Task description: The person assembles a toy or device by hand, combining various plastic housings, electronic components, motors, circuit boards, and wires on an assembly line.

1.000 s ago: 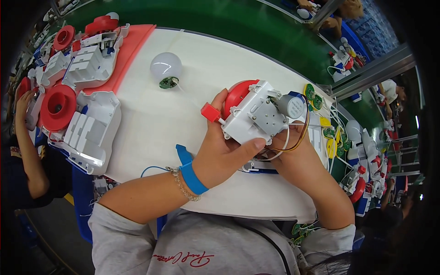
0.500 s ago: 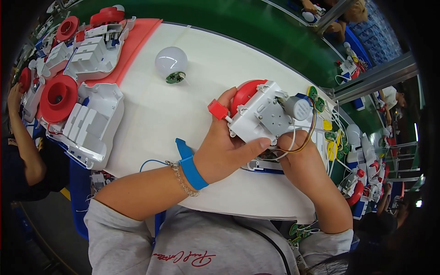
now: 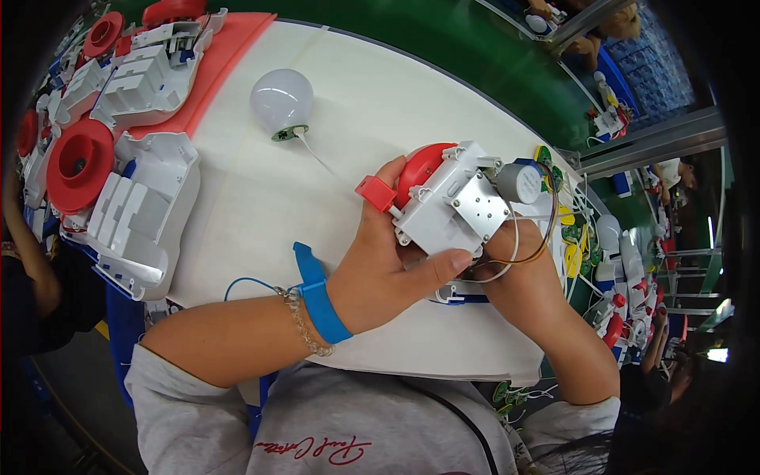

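Note:
My left hand [image 3: 388, 269] is closed around a white plastic motor unit [image 3: 439, 218], thumb along its lower edge and fingers behind it. The unit carries a red wheel [image 3: 423, 170], a red block [image 3: 375, 192] on a short stem, a metal plate [image 3: 481, 207] and a round silver motor [image 3: 520, 184]. Several thin wires [image 3: 546, 229] loop from the motor down past my right hand [image 3: 514, 249]. That hand is tucked against the unit's lower right side, its fingers hidden behind the unit and wires. Below the unit, part of a blue-and-white piece [image 3: 459, 297] shows on the table.
A white bulb-shaped dome [image 3: 283, 101] with a green board and white wire lies on the white table [image 3: 237, 182]. White housings [image 3: 150, 214] with red wheels stand at left, partly on a red mat [image 3: 229, 67]. Green boards and yellow parts [image 3: 571, 257] lie at right. A blue wrist strap [image 3: 321, 301] trails a cord.
The view has shifted slightly, so the dome and housings sit farther left. The motor unit has turned a little in my left hand, and its metal plate now catches the light.

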